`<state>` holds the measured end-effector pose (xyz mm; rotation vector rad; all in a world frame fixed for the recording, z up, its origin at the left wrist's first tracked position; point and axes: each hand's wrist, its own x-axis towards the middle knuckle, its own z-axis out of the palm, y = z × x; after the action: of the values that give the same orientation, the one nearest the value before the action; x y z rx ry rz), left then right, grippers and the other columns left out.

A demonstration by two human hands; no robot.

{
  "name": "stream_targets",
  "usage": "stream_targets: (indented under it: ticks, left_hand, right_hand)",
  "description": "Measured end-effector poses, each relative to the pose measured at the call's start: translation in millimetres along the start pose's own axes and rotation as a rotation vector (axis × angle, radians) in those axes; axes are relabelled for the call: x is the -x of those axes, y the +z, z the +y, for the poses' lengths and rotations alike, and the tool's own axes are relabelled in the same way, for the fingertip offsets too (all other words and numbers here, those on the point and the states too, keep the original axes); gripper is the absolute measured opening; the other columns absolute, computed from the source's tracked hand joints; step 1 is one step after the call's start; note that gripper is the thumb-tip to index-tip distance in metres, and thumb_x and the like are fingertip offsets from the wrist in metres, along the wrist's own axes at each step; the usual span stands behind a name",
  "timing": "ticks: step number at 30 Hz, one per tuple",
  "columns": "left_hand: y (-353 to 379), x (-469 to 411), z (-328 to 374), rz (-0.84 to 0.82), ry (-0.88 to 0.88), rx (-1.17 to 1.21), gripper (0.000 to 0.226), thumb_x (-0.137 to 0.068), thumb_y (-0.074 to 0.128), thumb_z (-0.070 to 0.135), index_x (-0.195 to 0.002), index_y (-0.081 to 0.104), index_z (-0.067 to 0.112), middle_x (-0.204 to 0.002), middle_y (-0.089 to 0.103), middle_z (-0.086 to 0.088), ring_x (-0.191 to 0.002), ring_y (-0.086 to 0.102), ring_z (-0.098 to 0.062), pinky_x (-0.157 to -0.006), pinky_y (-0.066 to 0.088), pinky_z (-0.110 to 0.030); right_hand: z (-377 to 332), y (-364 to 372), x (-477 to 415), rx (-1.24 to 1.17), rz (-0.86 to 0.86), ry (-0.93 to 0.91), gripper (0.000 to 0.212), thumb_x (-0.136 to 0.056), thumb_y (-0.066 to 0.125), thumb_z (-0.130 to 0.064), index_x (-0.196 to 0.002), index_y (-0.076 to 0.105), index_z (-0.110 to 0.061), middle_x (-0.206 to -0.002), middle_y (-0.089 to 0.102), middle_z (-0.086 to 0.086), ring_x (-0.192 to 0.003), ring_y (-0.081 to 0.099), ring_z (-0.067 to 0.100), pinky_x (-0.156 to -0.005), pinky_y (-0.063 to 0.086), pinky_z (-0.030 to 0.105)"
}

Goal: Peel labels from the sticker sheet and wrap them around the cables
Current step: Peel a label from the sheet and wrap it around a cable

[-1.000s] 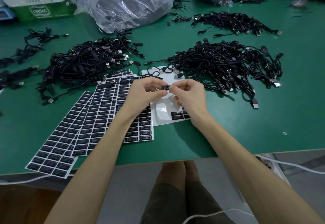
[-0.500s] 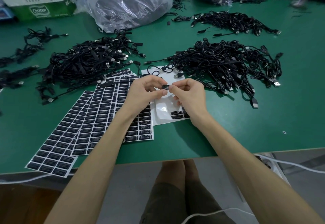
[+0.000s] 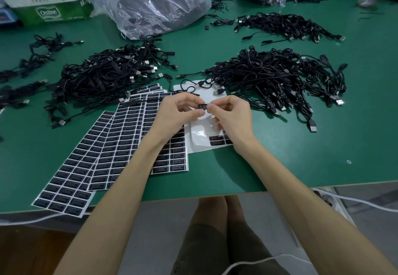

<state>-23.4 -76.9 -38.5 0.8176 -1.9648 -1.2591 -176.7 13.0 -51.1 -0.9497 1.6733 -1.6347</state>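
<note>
Head view: the left hand (image 3: 176, 114) and right hand (image 3: 232, 117) meet fingertip to fingertip, both pinching one black label (image 3: 202, 106) — it hangs just above the nearly bare sheet (image 3: 199, 144) on the table (image 3: 301, 156). Full sheets (image 3: 127, 143) lie left; a cable heap (image 3: 277, 76) lies right.

Sticker sheets (image 3: 120, 145) lie left of the nearly empty sheet (image 3: 202, 139), cable heaps (image 3: 273, 78) behind.
</note>
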Motion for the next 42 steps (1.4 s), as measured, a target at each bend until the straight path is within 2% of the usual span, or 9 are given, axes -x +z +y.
stream_targets:
  ticks: [7, 18, 26, 33, 37, 42]
  left_hand:
    - [0.3, -0.1, 0.2, 0.010, -0.002, 0.002, 0.029, -0.082, 0.085, 0.008, -0.108, 0.075, 0.006, -0.087, 0.075, -0.002, -0.071, 0.068, -0.015, -0.071, 0.056, -0.023]
    - [-0.8, -0.7, -1.5, -0.002, 0.002, -0.003, 0.027, -0.083, 0.085, 0.008, -0.107, 0.075, 0.008, -0.085, 0.073, 0.005, -0.067, 0.067, -0.011, -0.067, 0.054, -0.021]
    - [-0.5, -0.3, -0.2, 0.000, 0.005, 0.001, 0.028, -0.083, 0.085, 0.008, -0.109, 0.074, 0.005, -0.090, 0.073, -0.004, -0.068, 0.067, -0.012, -0.070, 0.055, -0.022]
    - [-0.4, -0.2, 0.4, 0.007, 0.000, -0.008, 0.028, -0.083, 0.085, 0.008, -0.109, 0.074, 0.005, -0.088, 0.073, -0.004, -0.067, 0.067, -0.011, -0.068, 0.053, -0.022]
    - [-0.1, 0.3, 0.9, -0.004, 0.005, -0.008, 0.029, -0.082, 0.085, 0.007, -0.109, 0.074, 0.005, -0.095, 0.074, -0.015, -0.067, 0.066, -0.012, -0.067, 0.053, -0.023]
    - [0.3, 0.4, 0.1, 0.003, -0.017, 0.008, 0.026, -0.084, 0.085, 0.010, -0.107, 0.075, 0.008, -0.090, 0.076, -0.003, -0.070, 0.066, -0.017, -0.066, 0.055, -0.027]
  right_hand:
    - [-3.2, -1.6, 1.0, -0.029, -0.016, 0.007, 0.007, -0.089, 0.079, -0.013, -0.089, 0.072, -0.011, -0.077, 0.074, 0.011, -0.055, 0.065, 0.017, -0.048, 0.049, 0.029]
    - [-3.2, -2.1, 1.2, -0.022, -0.021, -0.008, 0.006, -0.090, 0.078, -0.012, -0.089, 0.072, -0.011, -0.078, 0.074, 0.012, -0.056, 0.066, 0.019, -0.048, 0.050, 0.031]
    - [-2.6, -1.3, 0.4, -0.018, -0.020, -0.004, 0.007, -0.090, 0.078, -0.012, -0.088, 0.072, -0.012, -0.071, 0.070, 0.004, -0.054, 0.064, 0.017, -0.046, 0.050, 0.031]
    - [-1.2, -0.4, 0.5, -0.019, -0.015, 0.000, 0.007, -0.089, 0.078, -0.013, -0.089, 0.072, -0.011, -0.072, 0.071, 0.006, -0.054, 0.066, 0.019, -0.046, 0.050, 0.031]
    - [-1.0, 0.2, -0.2, -0.011, -0.007, 0.000, 0.007, -0.089, 0.078, -0.013, -0.088, 0.072, -0.012, -0.075, 0.072, 0.009, -0.054, 0.066, 0.018, -0.044, 0.049, 0.030]
    - [-0.6, 1.1, 0.5, 0.013, -0.002, 0.005, 0.007, -0.089, 0.079, -0.015, -0.087, 0.071, -0.015, -0.072, 0.071, 0.001, -0.055, 0.068, 0.019, -0.045, 0.049, 0.030]
